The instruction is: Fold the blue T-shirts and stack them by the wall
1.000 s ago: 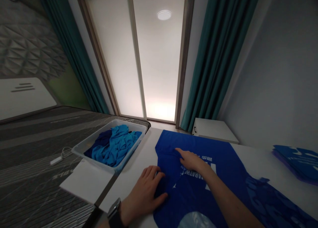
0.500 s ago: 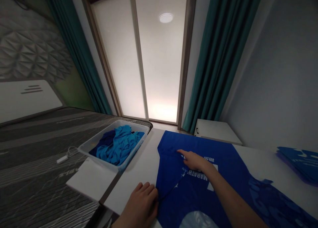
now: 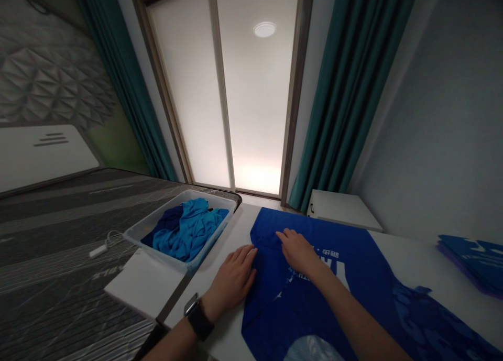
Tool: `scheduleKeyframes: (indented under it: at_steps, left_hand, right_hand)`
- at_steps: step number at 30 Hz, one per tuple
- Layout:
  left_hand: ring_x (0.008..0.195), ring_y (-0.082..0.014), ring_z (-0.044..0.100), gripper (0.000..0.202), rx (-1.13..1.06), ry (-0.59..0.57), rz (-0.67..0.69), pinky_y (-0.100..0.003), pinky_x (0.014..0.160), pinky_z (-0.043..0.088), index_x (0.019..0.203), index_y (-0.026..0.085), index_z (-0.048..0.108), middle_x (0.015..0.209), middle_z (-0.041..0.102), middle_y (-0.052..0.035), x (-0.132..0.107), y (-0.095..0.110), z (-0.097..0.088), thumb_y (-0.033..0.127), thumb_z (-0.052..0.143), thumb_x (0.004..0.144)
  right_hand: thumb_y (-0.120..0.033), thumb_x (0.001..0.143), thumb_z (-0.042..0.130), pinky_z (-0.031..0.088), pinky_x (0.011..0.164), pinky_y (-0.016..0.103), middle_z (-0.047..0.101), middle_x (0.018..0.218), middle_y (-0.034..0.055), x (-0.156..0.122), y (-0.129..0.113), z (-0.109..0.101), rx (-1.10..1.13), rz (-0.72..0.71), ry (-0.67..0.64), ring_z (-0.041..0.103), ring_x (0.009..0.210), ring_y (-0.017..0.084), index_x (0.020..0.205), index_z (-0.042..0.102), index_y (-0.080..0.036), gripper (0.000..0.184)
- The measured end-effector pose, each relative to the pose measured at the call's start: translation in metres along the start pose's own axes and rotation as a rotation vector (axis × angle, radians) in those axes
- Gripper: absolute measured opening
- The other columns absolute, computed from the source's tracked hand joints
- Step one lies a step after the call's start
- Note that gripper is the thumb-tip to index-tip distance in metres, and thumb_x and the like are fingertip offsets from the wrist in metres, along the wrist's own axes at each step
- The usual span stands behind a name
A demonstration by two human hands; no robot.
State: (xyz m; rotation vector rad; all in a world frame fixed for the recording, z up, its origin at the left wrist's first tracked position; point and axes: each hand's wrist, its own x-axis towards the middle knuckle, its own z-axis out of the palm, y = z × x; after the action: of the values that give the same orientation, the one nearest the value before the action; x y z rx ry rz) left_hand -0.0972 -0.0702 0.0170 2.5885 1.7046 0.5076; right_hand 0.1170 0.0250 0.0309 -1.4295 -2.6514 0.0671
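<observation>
A royal-blue shirt [image 3: 353, 277] with white lettering lies spread flat on the white table [image 3: 220, 256]. My left hand [image 3: 232, 280], with a dark watch on the wrist, lies flat at the shirt's left edge, fingers stretched out. On the cloth near the shirt's upper left part rests my right hand [image 3: 298, 251], fingers extended and pressing down. Neither hand holds anything.
A clear plastic bin [image 3: 181, 231] of crumpled blue garments sits at the table's left. A stack of folded blue shirts [image 3: 471, 261] lies at the far right. A dark mattress [image 3: 58, 235] with a white cable lies left. A small white cabinet [image 3: 341, 209] and teal curtains stand behind.
My left hand slid forward along the shirt's left edge, from the near corner to beside my right hand, and flattened out. My right hand shifted slightly left and spread flat.
</observation>
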Motion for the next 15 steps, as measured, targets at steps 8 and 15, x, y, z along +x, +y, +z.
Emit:
scheduleKeyframes:
  at_steps: [8,15]
  left_hand:
    - [0.144,-0.0246,0.03,0.058,0.09,-0.068,0.014,-0.045,0.116,0.028,0.149,0.018,0.033,0.156,0.034,-0.0113,0.027,-0.017,0.032,0.045,0.038,0.099]
    - [0.143,-0.0241,0.031,0.06,0.102,-0.074,-0.047,-0.046,0.117,0.025,0.15,0.018,0.033,0.156,0.033,-0.0097,0.017,-0.024,0.036,0.052,0.028,0.101]
  right_hand:
    - [-0.031,0.098,0.031,0.018,0.119,0.044,0.032,0.156,0.0104,-0.001,-0.031,0.043,0.112,-0.146,0.02,0.025,0.145,0.024,0.148,0.037,-0.013,0.053]
    - [-0.051,0.097,0.031,0.01,0.12,0.048,0.02,0.16,0.0087,-0.006,-0.032,0.049,0.162,-0.094,-0.017,0.013,0.148,0.025,0.152,0.03,-0.021,0.062]
